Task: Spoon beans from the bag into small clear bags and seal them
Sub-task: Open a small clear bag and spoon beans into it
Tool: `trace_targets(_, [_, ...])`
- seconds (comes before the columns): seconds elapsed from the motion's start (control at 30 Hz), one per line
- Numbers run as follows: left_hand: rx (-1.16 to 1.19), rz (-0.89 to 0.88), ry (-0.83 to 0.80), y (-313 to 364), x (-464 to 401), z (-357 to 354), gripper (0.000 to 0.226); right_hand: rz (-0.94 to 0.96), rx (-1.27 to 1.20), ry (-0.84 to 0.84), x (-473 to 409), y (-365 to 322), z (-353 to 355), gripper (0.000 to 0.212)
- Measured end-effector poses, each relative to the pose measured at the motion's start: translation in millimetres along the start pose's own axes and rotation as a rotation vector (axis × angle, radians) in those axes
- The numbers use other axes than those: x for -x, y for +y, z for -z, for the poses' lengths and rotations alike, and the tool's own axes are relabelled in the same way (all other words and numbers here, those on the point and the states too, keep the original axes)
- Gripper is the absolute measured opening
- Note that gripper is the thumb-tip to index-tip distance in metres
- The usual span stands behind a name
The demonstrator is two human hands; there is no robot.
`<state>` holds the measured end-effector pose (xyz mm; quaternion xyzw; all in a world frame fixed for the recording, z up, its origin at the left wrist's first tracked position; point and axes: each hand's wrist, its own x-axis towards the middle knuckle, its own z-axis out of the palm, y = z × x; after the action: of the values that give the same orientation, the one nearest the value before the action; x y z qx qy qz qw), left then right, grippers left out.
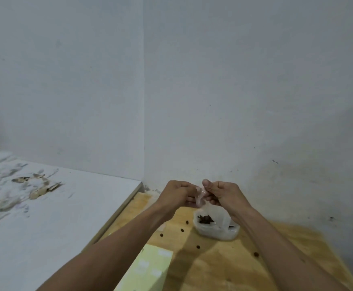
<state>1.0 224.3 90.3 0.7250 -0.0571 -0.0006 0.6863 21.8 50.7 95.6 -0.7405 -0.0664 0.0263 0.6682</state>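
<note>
Both hands at lower centre of frame: left hand [176, 193] and right hand [221, 193] each pinch the neck of a small clear bag [199, 197], held above the wooden table [223, 267]. Bean bag [215, 226] sits just below; loose beans [198, 247] scattered nearby.

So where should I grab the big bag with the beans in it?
Grab the big bag by its loose upper plastic, coming from above, probably. Its bottom sits fat and slumped on the wooden table, so pinching the sides could spill beans. The top stands up free, just under the right hand, easy for fingers to pinch.
</note>
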Motion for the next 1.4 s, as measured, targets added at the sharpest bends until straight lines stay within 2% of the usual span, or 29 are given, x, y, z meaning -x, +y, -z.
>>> trace_targets(0.13, [-0.073, -0.008, 0.048, -5, -9, -2, 0.016, 0.018, 0.07, -0.075, -9, 4, 2, 0.032])
trace_targets(0.23, [-0.09, -0.009, 0.111, -10, -16, -6, 0.023, 0.025, 0.147, -0.088, -18, 6, 4, 0.027])
trace_targets(0.37, [-0.044, 0.021, 0.222, -16, -25, -13, 0.025, 0.015, 0.187, -0.099, -27, 8, 7, 0.02])
trace_targets(0.47, [0.018, 0.052, 0.334, -20, -31, -12, 0.02, 0.013, 0.222, -0.048, -29, 10, 3, 0.032])
trace_targets(0.53, [-0.082, -0.001, 0.341, -23, -31, -13, 0.022, -0.008, 0.267, -0.019, -31, 10, 0, 0.031])
trace_targets(0.63, [-0.417, -0.18, 0.374, -23, -28, -10, 0.018, -0.081, 0.275, 0.039, -35, 2, 2, 0.011])
trace_targets(0.67, [-0.464, -0.218, 0.375, -21, -26, -6, 0.015, -0.104, 0.235, 0.04, -37, -1, 4, 0.012])
trace_targets(0.73, [-0.442, -0.263, 0.268, -13, -22, 2, 0.009, -0.104, 0.121, 0.034, -38, -8, 9, 0.02])
trace_targets(0.77, [-0.438, -0.26, 0.175, -10, -21, 7, 0.018, -0.082, 0.096, 0.04, -38, -11, 10, 0.018])
trace_targets(0.87, [-0.603, -0.242, -0.097, -2, -20, 16, 0.096, -0.037, 0.142, 0.038, -36, -15, 11, 0.013])
trace_targets(0.9, [-0.693, -0.274, -0.155, 0, -22, 18, 0.117, -0.038, 0.145, 0.021, -35, -17, 9, 0.016])
trace_targets(0.93, [-0.777, -0.317, -0.196, 0, -26, 20, 0.128, -0.035, 0.157, -0.005, -34, -18, 9, 0.018])
trace_targets(1.0, [-0.886, -0.365, -0.215, -1, -34, 22, 0.127, -0.024, 0.188, -0.046, -30, -21, 8, 0.024])
trace_targets(1.13, [-1.01, -0.378, -0.194, -7, -40, 25, 0.101, 0.053, 0.451, 0.023, -26, -23, 9, 0.054])
trace_targets(1.23, [-1.114, -0.399, -0.164, -12, -40, 22, 0.105, 0.108, 0.574, 0.071, -24, -21, 5, 0.058])
trace_targets(1.3, [-1.148, -0.396, -0.13, -16, -40, 20, 0.113, 0.136, 0.589, 0.091, -25, -18, 4, 0.054])
trace_targets(1.4, [-1.163, -0.389, -0.067, -23, -39, 17, 0.113, 0.121, 0.575, 0.159, -26, -13, 2, 0.025])
